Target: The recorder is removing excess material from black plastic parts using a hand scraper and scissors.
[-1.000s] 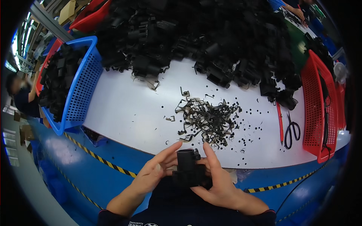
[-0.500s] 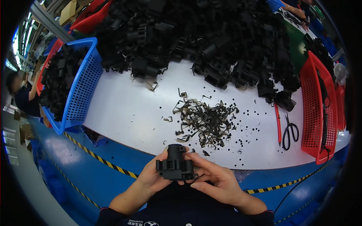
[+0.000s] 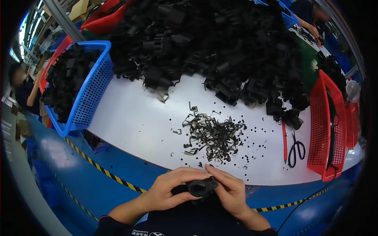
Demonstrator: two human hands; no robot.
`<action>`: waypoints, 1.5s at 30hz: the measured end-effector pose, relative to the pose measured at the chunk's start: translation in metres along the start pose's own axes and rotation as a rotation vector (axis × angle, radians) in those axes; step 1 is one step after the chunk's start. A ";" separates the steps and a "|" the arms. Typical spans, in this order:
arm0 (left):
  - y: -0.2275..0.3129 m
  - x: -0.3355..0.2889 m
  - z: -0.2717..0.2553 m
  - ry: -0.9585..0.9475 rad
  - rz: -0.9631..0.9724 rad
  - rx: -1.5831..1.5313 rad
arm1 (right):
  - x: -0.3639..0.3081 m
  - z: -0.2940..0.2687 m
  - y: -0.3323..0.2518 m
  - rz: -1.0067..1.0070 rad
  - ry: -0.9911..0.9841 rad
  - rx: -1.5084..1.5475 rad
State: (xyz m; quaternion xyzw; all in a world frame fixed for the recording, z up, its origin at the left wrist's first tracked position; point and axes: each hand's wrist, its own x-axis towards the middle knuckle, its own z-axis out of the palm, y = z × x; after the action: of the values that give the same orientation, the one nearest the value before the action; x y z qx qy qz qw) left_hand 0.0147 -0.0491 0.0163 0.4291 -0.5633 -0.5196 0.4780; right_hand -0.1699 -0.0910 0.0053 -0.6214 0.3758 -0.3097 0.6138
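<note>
Close to my body, off the table's near edge, I hold a black moulded plastic part with its round hollow end facing up toward me. My left hand wraps around its left side, thumb below and fingers above. From the right, the thumb and fingers of my right hand close on the same part; some fingertips are hidden behind it. Just beyond my hands lies a loose heap of thin black plastic scraps, with small black dots of waste scattered about it on the white table.
A big pile of black plastic parts covers the table's far side. A blue basket full of parts stands left, a red basket right. Black-handled scissors lie beside a red pen-like tool. Other people work nearby.
The black plastic part has been turned in my hands, from its broad side showing to its round hollow end. My left fingers now reach over it. The whole view has shifted slightly.
</note>
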 end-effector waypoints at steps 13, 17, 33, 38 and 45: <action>0.012 -0.011 0.000 0.097 0.013 -0.072 | 0.005 -0.097 -0.027 -0.229 0.629 -0.564; 0.014 -0.007 0.007 0.205 -0.017 -0.160 | 0.003 -0.148 -0.007 -0.063 0.707 -0.991; 0.098 -0.027 -0.148 0.908 0.556 0.513 | -0.005 -0.187 -0.001 0.280 0.459 -1.260; 0.131 0.022 -0.251 1.195 0.504 0.780 | -0.004 -0.186 -0.011 0.352 0.421 -1.334; 0.064 0.026 -0.330 0.888 -0.039 1.453 | -0.001 -0.212 0.014 0.133 0.596 -1.201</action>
State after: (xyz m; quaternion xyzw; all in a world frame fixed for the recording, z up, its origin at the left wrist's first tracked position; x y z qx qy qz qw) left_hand 0.3361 -0.1268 0.0838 0.8030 -0.5095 0.1795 0.2516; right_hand -0.3511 -0.2020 0.0030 -0.7184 0.6736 -0.1667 0.0497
